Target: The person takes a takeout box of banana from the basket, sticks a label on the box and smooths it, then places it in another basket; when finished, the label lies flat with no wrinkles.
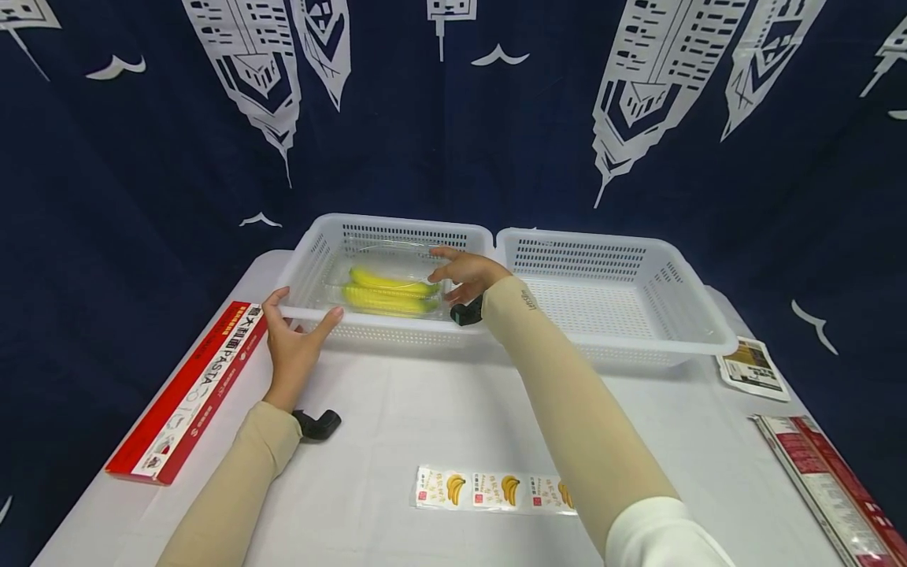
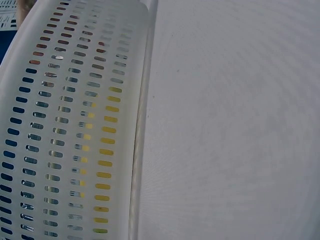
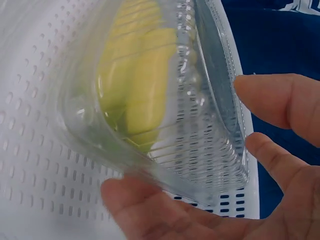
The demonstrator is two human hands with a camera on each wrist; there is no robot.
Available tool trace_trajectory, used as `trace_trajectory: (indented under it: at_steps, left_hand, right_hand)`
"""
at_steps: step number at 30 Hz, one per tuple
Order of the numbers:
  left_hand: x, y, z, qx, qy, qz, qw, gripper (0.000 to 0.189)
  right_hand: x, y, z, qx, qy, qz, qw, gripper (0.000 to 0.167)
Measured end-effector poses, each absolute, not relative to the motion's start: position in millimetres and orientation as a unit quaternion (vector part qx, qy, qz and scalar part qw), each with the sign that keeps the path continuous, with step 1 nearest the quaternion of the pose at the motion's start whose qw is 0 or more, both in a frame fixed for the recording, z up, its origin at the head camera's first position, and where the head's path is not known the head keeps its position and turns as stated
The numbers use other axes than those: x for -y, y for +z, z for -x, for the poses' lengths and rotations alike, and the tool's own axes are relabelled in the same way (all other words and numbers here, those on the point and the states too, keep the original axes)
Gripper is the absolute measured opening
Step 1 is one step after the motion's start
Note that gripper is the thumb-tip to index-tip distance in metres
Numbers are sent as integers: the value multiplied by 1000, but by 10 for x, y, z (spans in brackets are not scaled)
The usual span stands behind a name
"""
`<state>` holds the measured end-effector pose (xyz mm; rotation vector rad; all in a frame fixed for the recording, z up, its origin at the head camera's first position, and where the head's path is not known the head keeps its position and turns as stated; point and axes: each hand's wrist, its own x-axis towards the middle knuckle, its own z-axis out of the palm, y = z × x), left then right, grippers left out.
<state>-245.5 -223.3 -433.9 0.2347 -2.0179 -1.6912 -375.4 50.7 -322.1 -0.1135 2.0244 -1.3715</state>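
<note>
A clear plastic box with yellow bananas inside lies in the left white basket. Over the box's right end is my right hand, fingers spread. In the right wrist view, one digit meets the box's near corner, while other fingers stand apart near the basket rim. My left hand is at the basket's front left corner, thumb and a finger spread at the rim. The left wrist view shows the slotted basket wall, with yellow behind it; the left fingers are hidden there.
A second white basket stands at the right. A red pasta box lies at the left, banana stickers in front. Flat packets and a long red-and-white package lie at the right edge. A dark patterned curtain hangs behind.
</note>
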Motion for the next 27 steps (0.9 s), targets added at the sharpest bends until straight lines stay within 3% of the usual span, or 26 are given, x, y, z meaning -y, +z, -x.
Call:
trace_trajectory:
  at_steps: [11,19,27]
  left_hand:
    - [2220,-4317,2441,737,-623,-85,246,93]
    - [2222,-4323,2455,737,-621,-84,252,92]
    - [2227,-4332,2454,742,-618,-89,245,91]
  right_hand:
    - [-496,-3196,3757,-775,-548,45,312,79]
    - [-456,-3189,3731,-795,-525,62,297,90]
    - [-427,-3150,3682,-797,-533,64,278,87]
